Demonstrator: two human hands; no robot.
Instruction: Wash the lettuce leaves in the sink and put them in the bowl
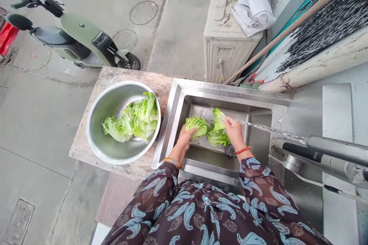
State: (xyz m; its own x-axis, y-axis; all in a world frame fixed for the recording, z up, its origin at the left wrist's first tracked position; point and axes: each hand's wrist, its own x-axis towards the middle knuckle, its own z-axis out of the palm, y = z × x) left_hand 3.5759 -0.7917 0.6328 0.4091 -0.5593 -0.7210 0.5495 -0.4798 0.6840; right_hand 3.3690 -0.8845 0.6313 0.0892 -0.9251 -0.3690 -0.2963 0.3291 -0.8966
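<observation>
Over the steel sink (230, 99), my left hand (185, 138) is closed on a bunch of lettuce (196, 127). My right hand (233, 130) pinches a pale green lettuce leaf (218, 118) under a stream of water (258, 125) that runs from the faucet (330, 149). Between and below the hands, more lettuce (217, 138) sits low in the sink. Beside it, near my right wrist, is a dark steel-wool scrubber (229, 150). Left of the sink stands a metal basin (94, 122) with several lettuce leaves (133, 118) in it.
The basin rests on a worn wooden board (115, 74). Beyond the sink stands an outdoor air-conditioner unit (230, 53) with a white cloth (254, 7) on top. A wooden pole (281, 38) leans along the right wall. A green scooter (83, 38) is parked at the upper left.
</observation>
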